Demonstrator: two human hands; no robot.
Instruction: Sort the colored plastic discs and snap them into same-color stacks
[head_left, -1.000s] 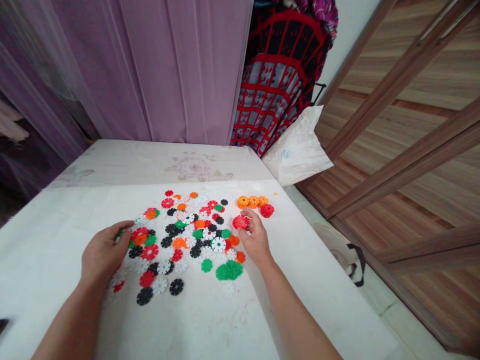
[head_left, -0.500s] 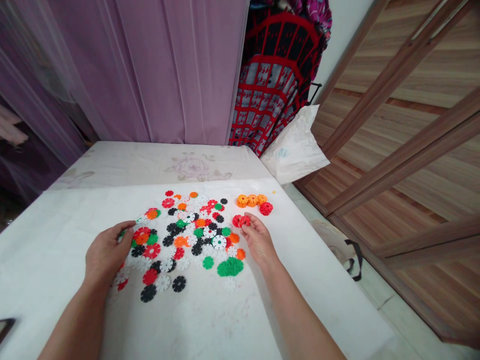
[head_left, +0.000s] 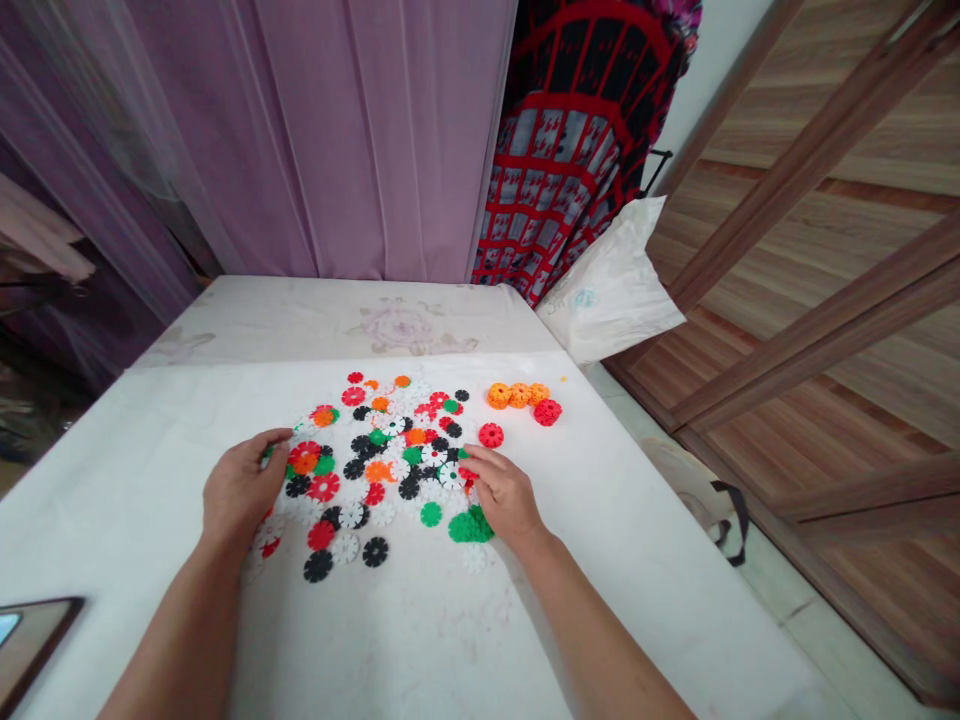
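Many flat, notched plastic discs (head_left: 375, 551) in red, black, white, green and orange lie in a loose, overlapping spread on the white-covered table. My left hand (head_left: 244, 490) rests at the spread's left edge, its thumb and fingers curved apart beside a green disc, nothing visibly gripped. At the right edge, my right hand (head_left: 506, 500) reaches in with its fingers apart over a red disc (head_left: 469, 471), partly covered by the fingertips. Just beyond those fingers sits another red disc (head_left: 491, 435). A green cluster of discs (head_left: 466, 525) lies beside the right hand, partly hidden by it.
Orange stacks of discs (head_left: 519, 395) and a red stack (head_left: 547, 412) stand at the back right. A dark-edged device (head_left: 45, 640) lies at the near left. A white bag (head_left: 615, 290) is beyond the table's right corner, near wooden cabinet doors (head_left: 817, 250). Purple curtains (head_left: 337, 140) hang behind.
My right hand has let go of a red disc by the one at the back and moved left and nearer, into the spread. My left hand stays at the left edge. The view has shifted slightly.
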